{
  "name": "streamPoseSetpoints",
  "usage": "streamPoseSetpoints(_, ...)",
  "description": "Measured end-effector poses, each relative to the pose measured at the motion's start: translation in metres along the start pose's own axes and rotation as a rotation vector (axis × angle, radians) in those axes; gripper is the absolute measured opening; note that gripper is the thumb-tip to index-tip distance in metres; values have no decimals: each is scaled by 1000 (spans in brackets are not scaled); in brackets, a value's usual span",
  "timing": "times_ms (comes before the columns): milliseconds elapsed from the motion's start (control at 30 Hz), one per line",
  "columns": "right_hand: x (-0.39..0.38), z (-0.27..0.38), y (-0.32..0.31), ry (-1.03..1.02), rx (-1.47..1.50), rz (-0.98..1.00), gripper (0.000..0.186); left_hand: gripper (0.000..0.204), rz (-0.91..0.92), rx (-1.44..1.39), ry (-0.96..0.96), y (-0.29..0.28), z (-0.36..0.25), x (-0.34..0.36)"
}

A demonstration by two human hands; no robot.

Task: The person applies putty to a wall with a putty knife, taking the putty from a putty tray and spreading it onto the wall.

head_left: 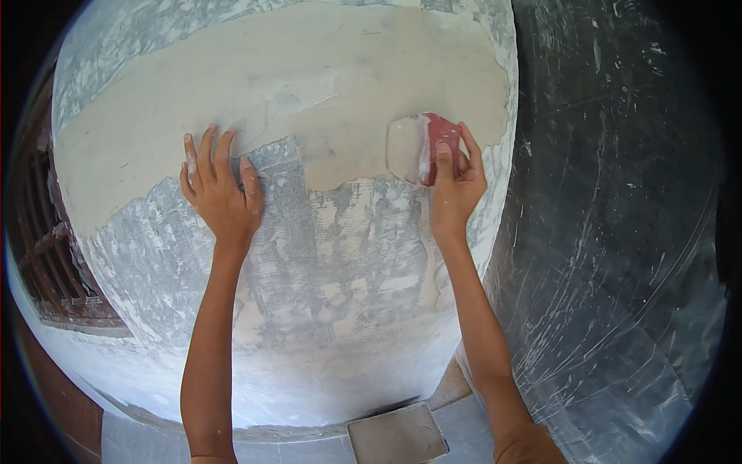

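Two bare forearms point(209, 348) rise from the lower edge. The left hand point(224, 189) is over the wall, its fingers spread and holding nothing. The right hand point(457, 185) has its fingers closed on the red side of a scraper point(423, 143), which sits at the lower right of the pale plaster point(340, 46) on the patchy grey wall point(355, 263). Low down is a tray point(398, 435); a dark sheet point(610, 193) covers the right, and a brown grille point(54, 247) stands far left.

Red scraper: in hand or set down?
In hand: the right hand grips the red scraper, thumb on its face, fingers at its right edge.
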State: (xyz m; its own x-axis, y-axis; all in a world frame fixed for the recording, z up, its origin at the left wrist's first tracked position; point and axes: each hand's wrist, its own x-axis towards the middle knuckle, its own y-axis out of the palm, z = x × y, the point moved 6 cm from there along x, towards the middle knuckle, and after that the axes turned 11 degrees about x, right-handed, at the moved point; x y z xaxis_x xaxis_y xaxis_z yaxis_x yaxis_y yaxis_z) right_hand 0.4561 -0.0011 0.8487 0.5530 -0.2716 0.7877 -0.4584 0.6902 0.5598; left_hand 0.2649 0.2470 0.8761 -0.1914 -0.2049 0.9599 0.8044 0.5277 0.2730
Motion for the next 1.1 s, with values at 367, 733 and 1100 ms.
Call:
streamPoseSetpoints(367,-27,-3,101,127,120,277,38,42,7,4,1,1,7,-3)
streamPoseSetpoints(733,36,34,8,-17,118,-126,41,42,49,-9,10,0,-4,-2)
streamPoseSetpoints(1100,35,6,65,-6,7,98,39,50,71,5,13,2,2,-3)
